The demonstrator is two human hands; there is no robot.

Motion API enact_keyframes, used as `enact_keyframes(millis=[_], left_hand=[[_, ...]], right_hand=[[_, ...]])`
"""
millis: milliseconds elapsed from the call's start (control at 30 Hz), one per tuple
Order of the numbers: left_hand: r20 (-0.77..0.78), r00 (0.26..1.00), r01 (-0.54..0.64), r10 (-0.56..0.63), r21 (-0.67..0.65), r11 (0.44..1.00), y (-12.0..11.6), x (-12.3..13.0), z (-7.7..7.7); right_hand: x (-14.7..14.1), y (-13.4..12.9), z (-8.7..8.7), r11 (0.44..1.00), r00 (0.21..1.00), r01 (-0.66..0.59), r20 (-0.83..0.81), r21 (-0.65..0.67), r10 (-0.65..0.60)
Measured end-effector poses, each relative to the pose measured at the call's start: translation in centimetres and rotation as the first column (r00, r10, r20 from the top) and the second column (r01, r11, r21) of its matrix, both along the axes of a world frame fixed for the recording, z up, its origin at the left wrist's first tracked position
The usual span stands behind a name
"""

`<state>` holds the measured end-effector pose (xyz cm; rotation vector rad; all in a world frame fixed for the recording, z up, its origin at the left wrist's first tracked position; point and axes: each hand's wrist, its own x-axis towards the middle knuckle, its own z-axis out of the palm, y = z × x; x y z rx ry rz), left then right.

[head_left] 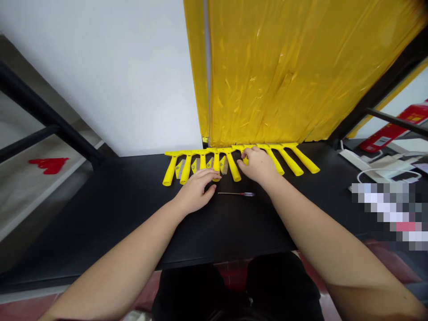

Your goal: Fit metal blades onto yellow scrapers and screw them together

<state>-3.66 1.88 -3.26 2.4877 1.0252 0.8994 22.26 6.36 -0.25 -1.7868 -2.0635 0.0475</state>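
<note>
Yellow T-shaped tool handles (236,173) lie side by side in a row along the back of the black table. Small yellow pieces with metal blades (224,166) rest in the gaps between several of the left-hand handles. My left hand (196,191) is over the front ends of the middle handles, its fingers stretched out and thumb apart, with nothing seen in it. My right hand (260,166) reaches in among the handles, fingers curled round a small yellow piece (245,159), mostly hidden by them. Between my hands lies a thin screwdriver (236,194) with a clear handle.
Behind the row stand a white panel (133,80) and yellow plastic sheeting (267,71). Black frame bars (50,111) rise at both sides. At the right are white cables and adapters (384,165) and a red package (394,129). A red item (50,165) lies on the left shelf.
</note>
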Motion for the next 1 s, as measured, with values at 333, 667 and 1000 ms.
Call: enact_keyframes(millis=[333, 667, 1000], left_hand=[[-0.146, 0.983, -0.108, 0.113, 0.046, 0.993, 0.5, 3.4, 0.9], [-0.585, 0.798, -0.119, 0.148, 0.087, 0.989, 4.7, 8.7, 2.2], [-0.542, 0.832, -0.109, 0.118, 0.049, 0.993, 5.2, 8.0, 1.8]], right_hand=[[2.5, 0.7, -1.1, 0.984, 0.998, 0.007, 0.060, -0.178, 0.003], [2.5, 0.6, -0.8, 0.975, 0.995, 0.030, 0.096, -0.222, -0.009], [2.5, 0.7, -1.1, 0.977, 0.995, 0.033, 0.095, -0.209, -0.014]])
